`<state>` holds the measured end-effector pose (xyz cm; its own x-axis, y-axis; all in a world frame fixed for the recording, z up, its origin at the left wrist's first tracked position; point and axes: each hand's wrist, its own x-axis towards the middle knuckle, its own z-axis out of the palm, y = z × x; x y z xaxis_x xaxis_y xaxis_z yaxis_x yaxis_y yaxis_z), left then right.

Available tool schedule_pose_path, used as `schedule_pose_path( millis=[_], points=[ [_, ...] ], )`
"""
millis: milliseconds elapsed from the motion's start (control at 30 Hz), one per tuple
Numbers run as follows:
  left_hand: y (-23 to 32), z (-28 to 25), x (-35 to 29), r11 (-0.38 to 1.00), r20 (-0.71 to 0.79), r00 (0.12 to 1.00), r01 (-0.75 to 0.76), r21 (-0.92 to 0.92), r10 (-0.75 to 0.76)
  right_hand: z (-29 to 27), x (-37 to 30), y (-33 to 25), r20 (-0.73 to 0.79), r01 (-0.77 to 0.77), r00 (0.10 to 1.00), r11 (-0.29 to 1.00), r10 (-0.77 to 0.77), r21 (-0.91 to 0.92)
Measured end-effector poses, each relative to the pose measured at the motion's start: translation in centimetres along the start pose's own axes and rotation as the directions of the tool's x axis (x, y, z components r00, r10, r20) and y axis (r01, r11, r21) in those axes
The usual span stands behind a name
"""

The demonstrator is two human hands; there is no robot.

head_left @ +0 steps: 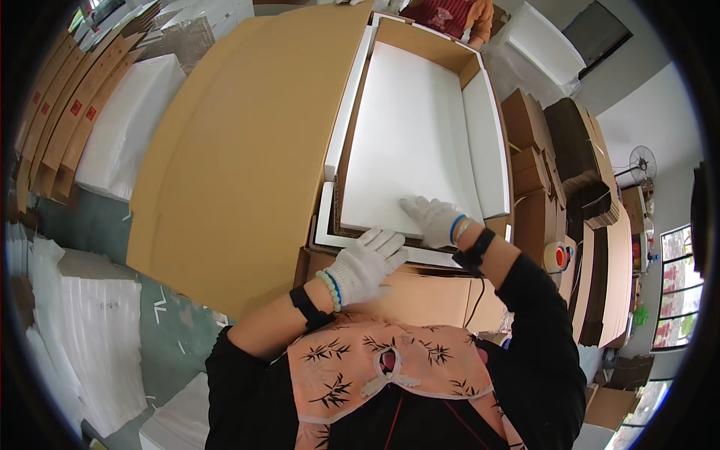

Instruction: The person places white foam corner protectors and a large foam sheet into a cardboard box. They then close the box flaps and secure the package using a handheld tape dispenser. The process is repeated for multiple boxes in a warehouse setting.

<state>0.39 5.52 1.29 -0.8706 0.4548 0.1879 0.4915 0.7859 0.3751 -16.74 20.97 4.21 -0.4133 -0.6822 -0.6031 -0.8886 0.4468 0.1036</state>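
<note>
Head view, panel: the white panel (pixel 409 135) lies flat inside the open carton (pixel 427 42), brown cardboard around its edges.
Foam: a white foam strip (pixel 486 146) stands along the right side; another foam piece (pixel 349 97) runs along the left.
Left glove: the left hand (pixel 365 264) lies at the carton's near edge, fingers extended, apparently gripping nothing.
Right glove: the right hand (pixel 433 222) reaches over the panel's near end, fingers loosely spread; firm contact cannot be told.
Done: panel and side padding appear placed.
Left: the broad cardboard flap (pixel 240 150) lies open, not yet folded over.
</note>
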Motion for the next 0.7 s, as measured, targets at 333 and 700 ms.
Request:
schedule_pose_path(
  millis=[333, 700],
  points=[
    [2.5, -11.6, -9.0, 0.908, -0.382, 0.827, 0.407, -0.099, -0.412, 3.1, 10.9, -5.1, 0.137, 0.314, 0.940, 0.950, -0.311, 0.005],
    [14.2, 0.5, -32.0, -0.068, -0.422, -0.340, 0.838, -0.541, -0.841, 13.3, 6.2, 15.2, 0.687, 0.518, 0.652, 0.850, -0.321, -0.095]
  ],
)
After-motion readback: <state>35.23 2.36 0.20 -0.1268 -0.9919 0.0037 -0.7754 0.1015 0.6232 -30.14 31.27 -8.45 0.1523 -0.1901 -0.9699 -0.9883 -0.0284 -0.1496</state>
